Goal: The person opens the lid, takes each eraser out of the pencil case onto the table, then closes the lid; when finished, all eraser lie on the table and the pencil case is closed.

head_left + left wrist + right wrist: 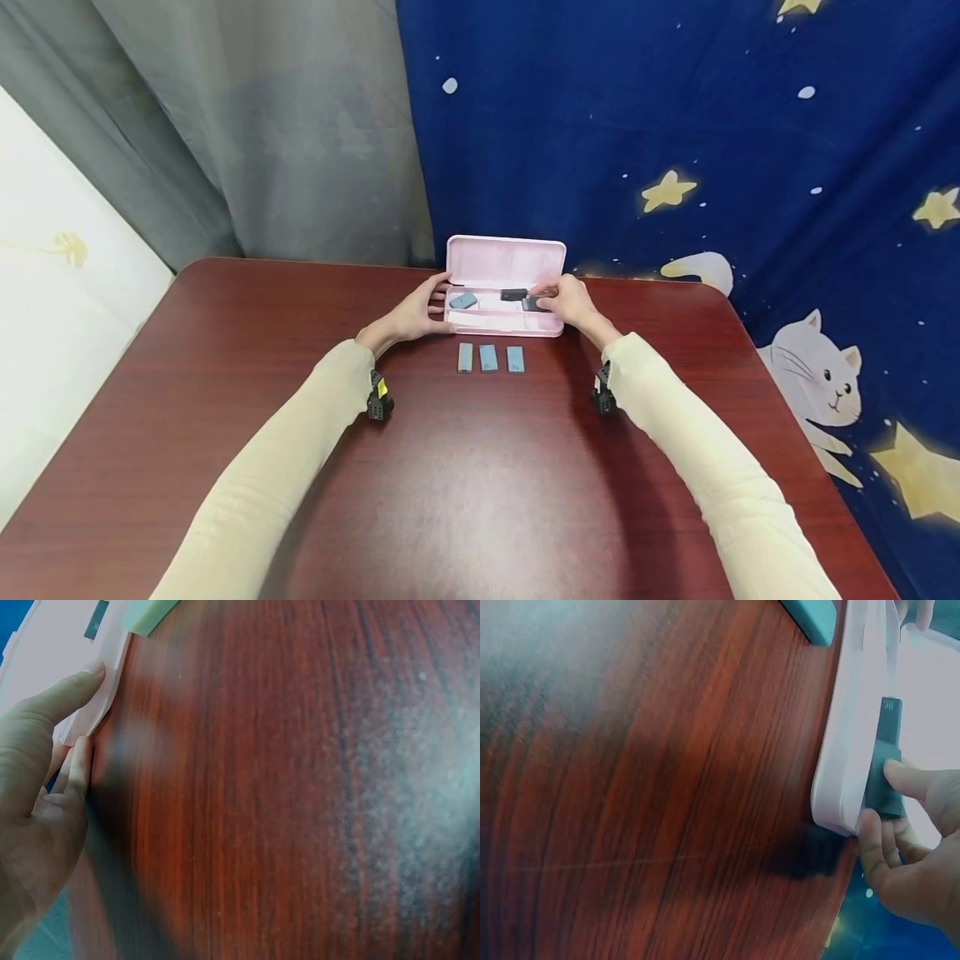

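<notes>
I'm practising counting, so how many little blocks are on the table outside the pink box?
3. In a row in front of the pink box: left block, middle block, right block. More could hide behind the box.

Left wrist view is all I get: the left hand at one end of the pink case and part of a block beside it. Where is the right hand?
Observer: The right hand is at the other end of the pink case, pinching a dark block.

Operator: I only make out one block outside the case. Are there more?

Observer: Yes, three small blocks stand in a row on the person's side of it.

Operator: Anything close to the one being pinched?

Observer: A black block is right beside it, toward the middle of the case.
</notes>
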Demonstrator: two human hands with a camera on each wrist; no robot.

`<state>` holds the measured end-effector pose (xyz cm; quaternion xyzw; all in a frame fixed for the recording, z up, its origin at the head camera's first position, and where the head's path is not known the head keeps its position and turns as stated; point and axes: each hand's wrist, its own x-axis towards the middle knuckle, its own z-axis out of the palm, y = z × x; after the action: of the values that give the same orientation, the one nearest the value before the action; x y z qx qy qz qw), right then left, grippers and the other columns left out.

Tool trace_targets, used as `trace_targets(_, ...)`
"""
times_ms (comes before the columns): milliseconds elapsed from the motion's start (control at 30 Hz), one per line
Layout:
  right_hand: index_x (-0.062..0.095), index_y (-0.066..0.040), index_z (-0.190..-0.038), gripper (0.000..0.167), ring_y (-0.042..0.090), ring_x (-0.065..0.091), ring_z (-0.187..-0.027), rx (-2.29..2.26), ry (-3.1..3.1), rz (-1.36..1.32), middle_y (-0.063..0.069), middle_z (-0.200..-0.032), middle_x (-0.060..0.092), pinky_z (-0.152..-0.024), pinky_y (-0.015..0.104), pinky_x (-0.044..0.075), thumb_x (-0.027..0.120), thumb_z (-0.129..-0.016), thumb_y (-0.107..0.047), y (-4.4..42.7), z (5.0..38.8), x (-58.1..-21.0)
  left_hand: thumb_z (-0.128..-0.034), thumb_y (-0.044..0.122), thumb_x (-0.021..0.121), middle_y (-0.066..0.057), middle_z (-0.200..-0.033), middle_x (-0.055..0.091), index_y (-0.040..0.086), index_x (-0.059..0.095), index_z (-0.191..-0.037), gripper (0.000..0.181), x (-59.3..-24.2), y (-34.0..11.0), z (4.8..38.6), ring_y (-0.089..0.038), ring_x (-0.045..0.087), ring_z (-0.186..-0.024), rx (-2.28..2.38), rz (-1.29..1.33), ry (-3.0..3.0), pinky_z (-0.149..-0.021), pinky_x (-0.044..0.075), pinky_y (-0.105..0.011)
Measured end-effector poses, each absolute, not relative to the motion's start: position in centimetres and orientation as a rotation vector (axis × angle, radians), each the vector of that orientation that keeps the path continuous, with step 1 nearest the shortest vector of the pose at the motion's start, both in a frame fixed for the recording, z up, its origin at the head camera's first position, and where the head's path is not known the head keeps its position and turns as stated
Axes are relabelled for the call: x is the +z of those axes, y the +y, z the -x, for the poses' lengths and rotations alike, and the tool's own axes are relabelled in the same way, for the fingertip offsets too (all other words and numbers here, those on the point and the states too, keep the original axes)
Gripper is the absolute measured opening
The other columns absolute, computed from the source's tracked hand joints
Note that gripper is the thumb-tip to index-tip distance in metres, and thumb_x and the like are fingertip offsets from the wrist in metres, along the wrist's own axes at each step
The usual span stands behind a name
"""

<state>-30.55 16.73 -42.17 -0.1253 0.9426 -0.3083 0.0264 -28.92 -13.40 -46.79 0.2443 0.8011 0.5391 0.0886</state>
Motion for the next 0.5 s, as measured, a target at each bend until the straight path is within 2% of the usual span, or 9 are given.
trace_targets(100,0.074,-0.002,-0.106,0.024,0.023,0.06,-0.08,-0.982,2.946,0.42,0.01,-0.079,0.069,-0.074,0.033,0.046,0.068,-0.083,-0.001,16.6,30.3,-42.2,-0.0754,-0.008,0.077,-0.029,-0.141,0.033,-0.004,0.016,-0.151,0.097,-46.3,-13.3,28.6,-0.039,0.039,-0.127,1.604,-0.732,2.375,-0.104,0.039,-0.047)
trace_targets(200,0.07,0.001,-0.114,0.03,0.023,0.051,-0.069,-1.018,3.005,0.484,0.008,-0.063,0.056,-0.065,0.031,0.04,0.065,-0.084,-0.001,16.4,30.1,-42.0,-0.075,-0.01,0.076,-0.033,-0.141,0.032,-0.008,0.015,-0.149,0.096,-45.2,-13.3,28.0,-0.044,0.038,-0.127,1.638,-0.736,2.342,-0.104,0.038,-0.051)
trace_targets(267,0.069,0.002,-0.116,0.031,0.025,0.047,-0.071,-1.06,3.037,0.494,0.007,-0.063,0.049,-0.066,0.033,0.038,0.064,-0.085,0.0,16.3,29.8,-41.9,-0.0744,-0.013,0.075,-0.037,-0.14,0.03,-0.012,0.014,-0.147,0.095,-44.4,-13.2,27.6,-0.048,0.036,-0.126,1.654,-0.739,2.321,-0.103,0.036,-0.055)
trace_targets(367,0.071,0.001,-0.112,0.028,0.027,0.046,-0.079,-1.113,3.09,0.473,0.009,-0.07,0.051,-0.071,0.035,0.038,0.062,-0.085,0.002,16.2,29.1,-41.9,-0.0744,-0.014,0.073,-0.039,-0.14,0.028,-0.014,0.013,-0.147,0.094,-43.8,-13.1,27.3,-0.05,0.034,-0.127,1.673,-0.738,2.299,-0.104,0.034,-0.058)
trace_targets(500,0.072,-0.002,-0.107,0.023,0.025,0.05,-0.081,-1.198,3.055,0.366,0.01,-0.077,0.056,-0.071,0.032,0.04,0.063,-0.085,0.001,16.0,27.6,-42.0,-0.0761,-0.011,0.074,-0.034,-0.142,0.029,-0.009,0.014,-0.149,0.095,-44.9,-13.1,27.7,-0.045,0.035,-0.128,1.638,-0.725,2.33,-0.106,0.035,-0.053)
